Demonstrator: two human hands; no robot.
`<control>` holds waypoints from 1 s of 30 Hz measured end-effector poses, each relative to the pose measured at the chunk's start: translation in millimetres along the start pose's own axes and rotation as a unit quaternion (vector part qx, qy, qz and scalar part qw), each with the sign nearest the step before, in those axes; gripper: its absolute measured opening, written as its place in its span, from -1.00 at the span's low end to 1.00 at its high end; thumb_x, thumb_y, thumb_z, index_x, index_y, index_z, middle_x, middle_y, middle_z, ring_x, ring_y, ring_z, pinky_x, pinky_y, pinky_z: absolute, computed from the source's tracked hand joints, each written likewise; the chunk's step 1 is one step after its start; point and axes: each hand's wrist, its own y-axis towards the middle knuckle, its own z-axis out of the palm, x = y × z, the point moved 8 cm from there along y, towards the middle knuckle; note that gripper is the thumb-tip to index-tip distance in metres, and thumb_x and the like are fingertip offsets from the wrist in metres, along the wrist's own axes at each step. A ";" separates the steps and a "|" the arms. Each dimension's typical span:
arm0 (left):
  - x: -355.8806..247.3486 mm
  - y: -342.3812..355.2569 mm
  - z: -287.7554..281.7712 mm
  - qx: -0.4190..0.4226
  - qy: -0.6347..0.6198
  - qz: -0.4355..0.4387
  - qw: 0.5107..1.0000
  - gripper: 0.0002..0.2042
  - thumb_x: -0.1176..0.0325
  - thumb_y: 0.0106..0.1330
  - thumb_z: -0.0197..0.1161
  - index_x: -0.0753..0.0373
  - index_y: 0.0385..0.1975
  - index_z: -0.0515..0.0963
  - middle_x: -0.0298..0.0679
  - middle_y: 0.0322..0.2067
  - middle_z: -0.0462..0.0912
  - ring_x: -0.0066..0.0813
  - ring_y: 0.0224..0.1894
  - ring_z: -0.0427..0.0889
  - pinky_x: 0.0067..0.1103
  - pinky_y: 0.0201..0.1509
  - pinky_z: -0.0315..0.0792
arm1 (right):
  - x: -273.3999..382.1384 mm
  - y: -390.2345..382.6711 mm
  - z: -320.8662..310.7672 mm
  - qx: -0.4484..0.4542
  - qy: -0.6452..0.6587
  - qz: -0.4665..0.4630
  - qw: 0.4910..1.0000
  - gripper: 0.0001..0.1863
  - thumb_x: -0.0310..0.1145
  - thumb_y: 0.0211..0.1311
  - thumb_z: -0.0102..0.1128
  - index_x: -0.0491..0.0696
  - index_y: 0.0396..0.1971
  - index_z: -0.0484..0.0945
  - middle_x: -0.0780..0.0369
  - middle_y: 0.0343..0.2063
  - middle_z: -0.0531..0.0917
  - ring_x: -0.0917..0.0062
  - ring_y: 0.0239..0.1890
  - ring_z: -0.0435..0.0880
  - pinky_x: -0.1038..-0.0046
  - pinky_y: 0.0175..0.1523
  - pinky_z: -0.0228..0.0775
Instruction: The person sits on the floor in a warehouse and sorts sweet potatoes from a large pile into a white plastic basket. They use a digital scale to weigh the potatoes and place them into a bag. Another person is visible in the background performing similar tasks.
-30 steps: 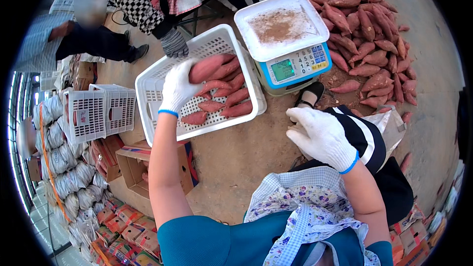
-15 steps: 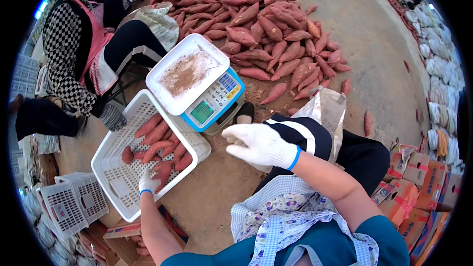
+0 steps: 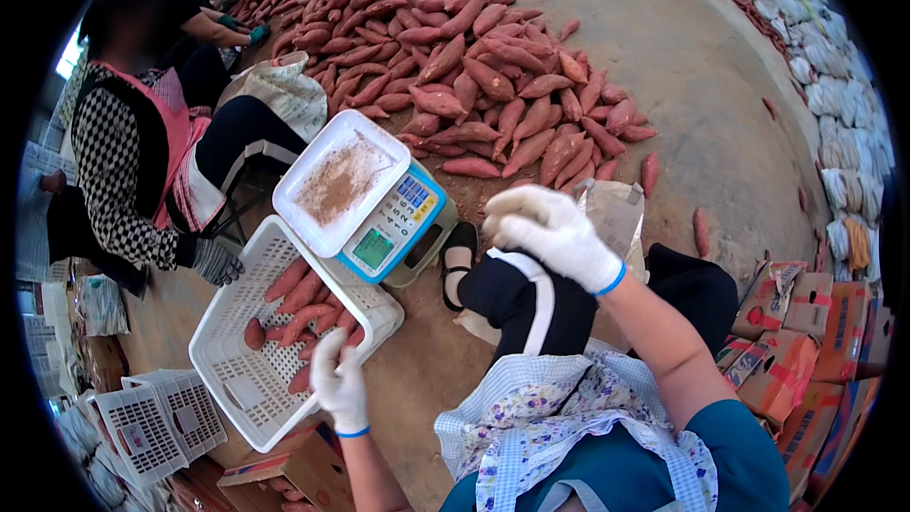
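Note:
My left hand (image 3: 339, 386), in a white glove with a blue cuff, is raised at the near right rim of a white plastic basket (image 3: 277, 429). Its fingers are a little curled and apart, with nothing seen in them. Inside the basket lie several reddish sweet potatoes (image 3: 305, 292), partly hidden behind that hand. My right hand (image 3: 559, 239), gloved the same way, hovers above my knee, close to the near edge of the big sweet potato pile (image 3: 464, 85). Its fingers are loosely bent, the thumb apart, and no object shows in it.
A blue and white scale (image 3: 396, 228) with a soil-strewn tray stands beyond the basket. To the left sits a co-worker, whose grey gloved hand (image 3: 218, 262) is by the basket's far rim. White crates (image 3: 156, 422) are at lower left, cardboard boxes (image 3: 796, 351) at right.
My left hand has left the sweet potatoes in the basket and come up and right to its rim. My right hand has shifted right and slightly up. The head view has moved slightly.

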 end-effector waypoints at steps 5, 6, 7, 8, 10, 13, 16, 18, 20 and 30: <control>-71.9 31.6 138.8 0.156 -0.048 0.111 0.980 -0.78 0.60 0.11 0.29 0.33 -0.21 0.57 -0.09 -0.22 0.65 -0.26 -0.14 0.64 -0.51 -0.04 0.50 | -42.8 12.7 -140.9 -0.169 -0.100 0.031 0.980 -0.70 -0.31 0.18 0.20 -0.19 -0.16 0.57 0.22 -0.33 0.66 0.61 -0.31 0.64 0.53 -0.17 0.49; -84.4 40.0 163.8 0.188 -0.059 0.120 0.973 -0.78 0.59 0.12 0.28 0.34 -0.21 0.58 -0.09 -0.22 0.65 -0.26 -0.15 0.65 -0.52 -0.06 0.50 | -55.4 11.5 -171.4 -0.183 -0.137 0.036 0.973 -0.68 -0.29 0.19 0.20 -0.19 -0.15 0.56 0.23 -0.34 0.66 0.61 -0.32 0.64 0.53 -0.19 0.49; -98.5 49.0 186.8 0.219 -0.066 0.127 0.965 -0.79 0.57 0.13 0.27 0.34 -0.22 0.58 -0.09 -0.23 0.65 -0.26 -0.17 0.65 -0.52 -0.08 0.50 | -66.0 10.0 -197.0 -0.195 -0.171 0.042 0.965 -0.67 -0.28 0.19 0.20 -0.19 -0.13 0.55 0.24 -0.34 0.66 0.62 -0.33 0.63 0.52 -0.21 0.49; -111.5 58.8 208.9 0.253 -0.045 0.126 0.958 -0.81 0.55 0.16 0.24 0.34 -0.21 0.58 -0.10 -0.26 0.65 -0.27 -0.19 0.66 -0.53 -0.09 0.50 | -75.9 6.7 -215.5 -0.220 -0.138 0.087 0.962 -0.67 -0.29 0.21 0.17 -0.18 -0.11 0.55 0.25 -0.34 0.66 0.62 -0.35 0.62 0.52 -0.24 0.48; -98.7 77.7 253.0 0.316 -0.034 0.063 0.946 -0.80 0.44 0.21 0.23 0.33 -0.19 0.58 -0.09 -0.26 0.66 -0.31 -0.18 0.66 -0.55 -0.06 0.49 | -96.4 15.8 -248.5 -0.230 -0.156 0.102 0.955 -0.69 -0.30 0.20 0.15 -0.18 -0.13 0.55 0.23 -0.34 0.66 0.61 -0.37 0.61 0.53 -0.23 0.48; -51.2 103.5 313.0 0.375 -0.046 -0.001 0.926 -0.75 0.36 0.23 0.21 0.32 -0.14 0.57 -0.10 -0.24 0.67 -0.34 -0.14 0.66 -0.54 -0.03 0.48 | -111.9 55.3 -253.7 -0.197 -0.252 0.049 0.946 -0.68 -0.28 0.18 0.16 -0.17 -0.15 0.56 0.21 -0.35 0.66 0.58 -0.37 0.63 0.49 -0.19 0.50; -1.3 118.5 362.3 0.420 0.003 -0.060 0.905 -0.70 0.34 0.26 0.19 0.33 -0.06 0.53 -0.17 -0.18 0.65 -0.45 -0.07 0.60 -0.58 0.07 0.42 | -158.3 110.4 -241.6 -0.127 -0.364 0.027 0.922 -0.63 -0.21 0.10 0.16 -0.12 -0.14 0.56 0.09 -0.28 0.67 0.31 -0.25 0.67 0.37 -0.07 0.47; 13.8 119.3 386.0 0.422 0.011 -0.082 0.903 -0.68 0.29 0.26 0.20 0.35 -0.06 0.52 -0.15 -0.17 0.65 -0.42 -0.07 0.60 -0.57 0.09 0.41 | -191.4 148.2 -221.3 -0.084 -0.387 0.063 0.916 -0.63 -0.19 0.08 0.14 -0.11 -0.17 0.56 0.07 -0.26 0.66 0.25 -0.20 0.66 0.31 -0.04 0.46; 41.7 114.8 404.2 0.430 -0.011 -0.125 0.894 -0.69 0.31 0.27 0.20 0.35 -0.06 0.52 -0.18 -0.16 0.65 -0.45 -0.06 0.59 -0.57 0.10 0.40 | -223.5 192.3 -198.3 -0.040 -0.453 0.065 0.888 -0.65 -0.16 0.03 0.13 -0.11 -0.26 0.53 0.06 -0.29 0.65 0.19 -0.16 0.63 0.22 -0.05 0.44; 106.9 113.9 440.5 0.387 -0.142 -0.282 0.866 -0.66 0.40 0.30 0.18 0.39 0.04 0.45 -0.14 -0.06 0.60 -0.43 0.02 0.55 -0.54 0.16 0.38 | -318.0 299.9 -125.8 0.002 -0.587 0.023 0.809 -0.55 -0.25 -0.11 0.34 -0.13 -0.19 0.50 0.05 -0.28 0.63 0.18 -0.23 0.64 0.22 -0.14 0.52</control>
